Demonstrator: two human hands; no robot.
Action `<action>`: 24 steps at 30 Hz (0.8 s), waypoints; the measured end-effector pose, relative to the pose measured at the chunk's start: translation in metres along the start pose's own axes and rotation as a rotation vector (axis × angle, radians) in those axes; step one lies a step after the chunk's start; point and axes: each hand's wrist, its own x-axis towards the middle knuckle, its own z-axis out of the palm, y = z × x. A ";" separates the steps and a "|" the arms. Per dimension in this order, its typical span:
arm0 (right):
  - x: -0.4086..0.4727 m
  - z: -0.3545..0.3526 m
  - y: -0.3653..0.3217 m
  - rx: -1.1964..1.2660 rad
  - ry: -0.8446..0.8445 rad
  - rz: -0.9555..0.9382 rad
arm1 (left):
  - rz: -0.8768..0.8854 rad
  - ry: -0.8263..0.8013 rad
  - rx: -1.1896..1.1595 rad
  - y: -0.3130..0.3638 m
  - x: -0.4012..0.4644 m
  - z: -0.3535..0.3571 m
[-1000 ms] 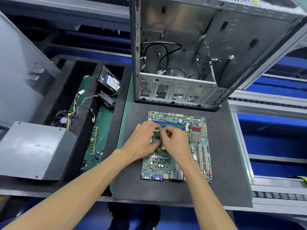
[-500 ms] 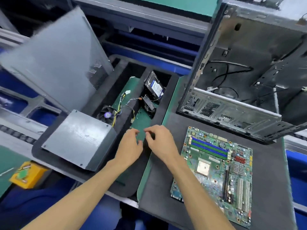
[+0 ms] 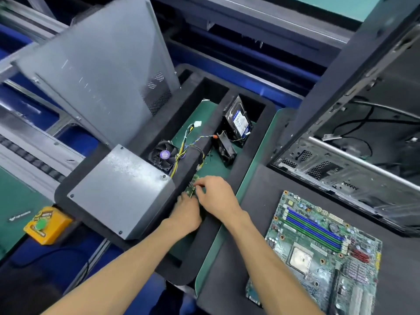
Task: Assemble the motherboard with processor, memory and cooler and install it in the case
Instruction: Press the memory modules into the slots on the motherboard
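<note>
The green motherboard (image 3: pixel 318 253) lies flat on the dark mat at lower right, its processor (image 3: pixel 300 258) seated and its blue and green memory slots bare. Left of it, in the black foam tray (image 3: pixel 247 155), my right hand (image 3: pixel 216 196) pinches the upper end of a green memory stick (image 3: pixel 192 186). My left hand (image 3: pixel 185 214) holds its lower end; most of the stick is hidden under my fingers. The cooler fan (image 3: pixel 163 154) with its wires sits in the tray just beyond my hands. The open case (image 3: pixel 352 133) stands at upper right.
A grey power supply box (image 3: pixel 120 192) fills the tray's left side, with a grey side panel (image 3: pixel 102 76) leaning behind it. A hard drive (image 3: pixel 238 119) and a small black fan (image 3: pixel 225 148) sit in the far compartment. A yellow button box (image 3: pixel 45 223) is at far left.
Both hands left the motherboard and moved left to the foam tray, where they now hold the memory stick. My view swung left with them.
</note>
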 end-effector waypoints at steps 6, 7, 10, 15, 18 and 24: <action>0.010 0.002 0.001 -0.026 -0.020 -0.004 | -0.031 0.155 -0.147 0.007 0.005 -0.005; 0.011 0.003 0.001 -0.024 -0.018 -0.004 | -0.038 0.165 -0.164 0.007 0.006 -0.005; 0.013 0.002 0.001 -0.004 -0.009 0.000 | -0.073 0.179 -0.213 0.007 0.009 -0.004; 0.015 0.001 0.003 0.020 -0.001 0.000 | -0.082 0.159 -0.209 0.007 0.012 -0.001; 0.014 0.000 0.004 0.069 0.006 0.006 | -0.068 0.153 -0.317 0.005 0.012 -0.001; 0.005 -0.008 0.004 0.171 0.096 0.044 | -0.107 0.130 -0.449 0.001 0.010 -0.010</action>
